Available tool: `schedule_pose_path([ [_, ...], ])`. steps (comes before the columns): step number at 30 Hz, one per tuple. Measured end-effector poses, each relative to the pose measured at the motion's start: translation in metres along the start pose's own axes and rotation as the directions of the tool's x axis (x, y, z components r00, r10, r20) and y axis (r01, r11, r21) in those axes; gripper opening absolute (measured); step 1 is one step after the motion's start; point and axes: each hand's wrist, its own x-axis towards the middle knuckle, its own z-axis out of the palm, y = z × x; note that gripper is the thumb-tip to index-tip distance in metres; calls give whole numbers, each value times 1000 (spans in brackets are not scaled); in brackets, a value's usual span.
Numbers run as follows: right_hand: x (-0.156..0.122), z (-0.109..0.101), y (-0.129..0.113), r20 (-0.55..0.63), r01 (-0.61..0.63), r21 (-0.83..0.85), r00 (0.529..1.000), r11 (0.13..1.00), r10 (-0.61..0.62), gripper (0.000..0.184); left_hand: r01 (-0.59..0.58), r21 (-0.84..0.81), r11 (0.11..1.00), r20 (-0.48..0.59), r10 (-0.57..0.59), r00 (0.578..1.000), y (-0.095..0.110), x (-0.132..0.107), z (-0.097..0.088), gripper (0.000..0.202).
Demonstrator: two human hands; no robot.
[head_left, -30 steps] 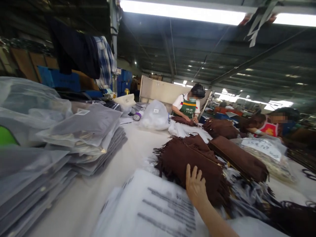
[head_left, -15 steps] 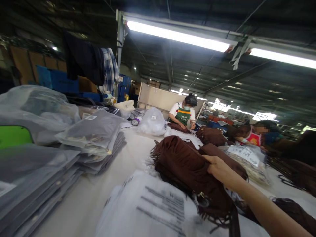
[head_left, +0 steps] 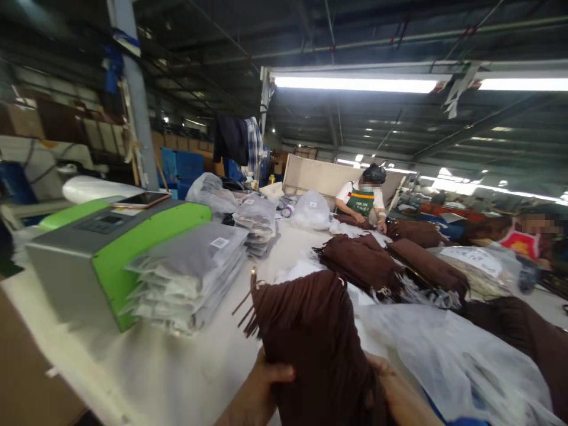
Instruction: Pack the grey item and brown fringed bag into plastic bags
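- The table (head_left: 177,367) has a bare strip between the pouch stack (head_left: 190,278) and the bag (head_left: 306,337); the table's near edge runs across the lower left.
- A green machine (head_left: 102,254) crowds the left, plastic wrap (head_left: 444,349) the right.
- The bag, brown and fringed, is held upright over the near table.
- The left hand (head_left: 261,393) and right hand (head_left: 390,390) grip its sides.

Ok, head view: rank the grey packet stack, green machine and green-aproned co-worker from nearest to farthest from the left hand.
1. Grey packet stack, up-left of the left hand gripping the brown fringed bag.
2. Green machine, behind that stack, farther left.
3. Green-aproned co-worker, at the far end of the table.
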Motion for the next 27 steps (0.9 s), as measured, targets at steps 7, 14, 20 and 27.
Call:
schedule_pose_path([
  [7, -11, -4, 18, 49, 214, 166, 973, 963, -224, 43, 41, 36, 999, -58, -39, 998, 20, -37, 23, 45],
  [14, -10, -31, 32, -74, 339, 215, 941, 916, -331, 51, -109, 116, 987, 42, 105, 994, 81, -42, 48, 32],
  [20, -4, -65, 56, -209, 232, 124, 957, 965, -203, 50, -194, 140, 971, 29, 192, 981, 104, -38, 53, 36],
  [27, -49, -28, 32, -384, 229, -137, 885, 964, -264, 36, -345, 307, 887, -36, 373, 927, 139, -28, 69, 50],
])
